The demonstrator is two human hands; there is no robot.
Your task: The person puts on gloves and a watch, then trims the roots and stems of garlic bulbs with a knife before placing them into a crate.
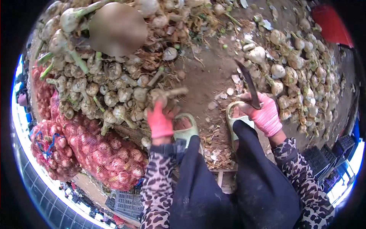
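Observation:
My left hand [160, 119], in a pink glove, is closed round a garlic bulb [157, 94] at the edge of the left heap. The bulb's cut-looking stem points to the right. In my right hand [265, 114], also pink-gloved, is a curved knife [248, 81], its dark blade pointing up and away from me. The handle is mostly hidden in my fist. Loose garlic with stems [110, 98] is piled just beyond my left hand. Another heap of garlic bulbs [301, 76] lies to the right of the knife.
Red mesh sacks of garlic [103, 149] stand at the left, one tied with blue string. Dry skins and scraps [219, 154] litter the soil between my green sandals [187, 131]. Black crates [318, 158] stand at the right, and a red object [331, 24] is at the far right.

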